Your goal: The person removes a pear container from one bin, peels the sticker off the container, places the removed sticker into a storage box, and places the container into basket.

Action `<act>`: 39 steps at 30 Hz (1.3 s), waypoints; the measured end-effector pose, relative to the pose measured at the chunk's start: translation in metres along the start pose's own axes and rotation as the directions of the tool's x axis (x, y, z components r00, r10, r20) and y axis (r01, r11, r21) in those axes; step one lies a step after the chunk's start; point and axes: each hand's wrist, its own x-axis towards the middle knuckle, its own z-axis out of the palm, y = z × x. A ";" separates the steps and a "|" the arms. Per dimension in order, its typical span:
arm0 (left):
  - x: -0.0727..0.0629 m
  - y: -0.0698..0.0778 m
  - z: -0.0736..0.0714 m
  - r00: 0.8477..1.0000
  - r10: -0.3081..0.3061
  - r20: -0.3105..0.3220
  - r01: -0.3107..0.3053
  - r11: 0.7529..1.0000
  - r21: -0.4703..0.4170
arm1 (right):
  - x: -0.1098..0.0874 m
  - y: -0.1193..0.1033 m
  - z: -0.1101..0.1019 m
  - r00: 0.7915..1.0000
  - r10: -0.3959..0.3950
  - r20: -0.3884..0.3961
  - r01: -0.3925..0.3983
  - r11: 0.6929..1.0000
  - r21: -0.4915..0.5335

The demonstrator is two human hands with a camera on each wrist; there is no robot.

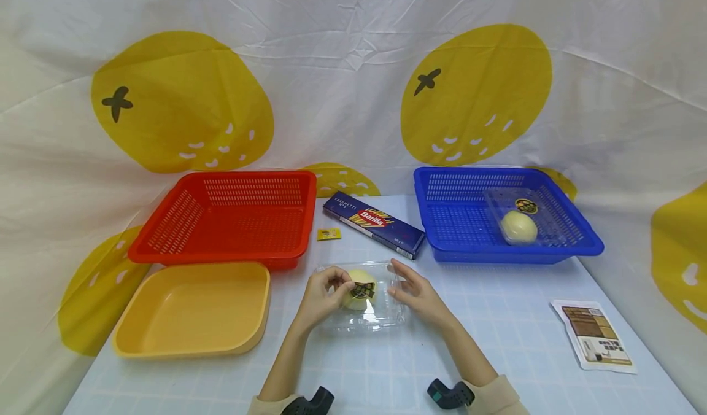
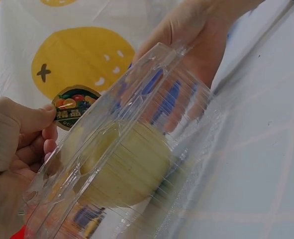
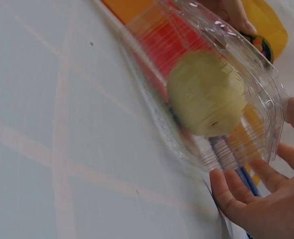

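Note:
A clear plastic clamshell box [image 1: 381, 323] lies on the table, its lid down over a round, pale yellow-green fruit [image 3: 206, 94]. Between thumb and forefinger, my left hand [image 1: 326, 292] pinches a dark oval sticker [image 2: 74, 107] with gold letters and printed fruit. The sticker is right at the top of the lid, over the fruit. At the box's right end is my right hand [image 1: 420, 295], with its fingers spread and relaxed. Its fingertips [image 3: 219, 177] rest along the side wall, and the thumb is at the lid's edge.
Behind stand a red basket [image 1: 223, 258] and a blue basket [image 1: 513, 258], which holds another clear box [image 1: 544, 218] with a sticker. A spaghetti box [image 1: 374, 223] and a small yellow packet [image 1: 329, 234] lie between. A yellow tub [image 1: 190, 347] is left, a white-brown pouch [image 1: 594, 336] right.

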 end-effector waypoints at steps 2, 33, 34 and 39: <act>0.000 0.000 0.000 1.000 0.000 0.000 0.000 1.000 -0.001 | 0.000 0.000 0.000 1.000 0.004 -0.001 -0.004 1.000 0.002; -0.002 -0.044 -0.002 0.997 -0.058 -0.057 0.038 0.953 -0.300 | 0.000 -0.002 0.001 0.999 0.038 -0.010 -0.038 0.999 -0.003; -0.002 -0.044 -0.002 0.996 -0.058 -0.063 0.036 0.952 -0.303 | 0.000 -0.002 0.001 0.999 0.039 -0.010 -0.039 0.999 0.000; -0.003 -0.041 -0.001 0.994 -0.044 -0.096 0.013 0.951 -0.309 | 0.000 -0.002 0.001 0.999 0.040 -0.004 -0.040 0.999 -0.001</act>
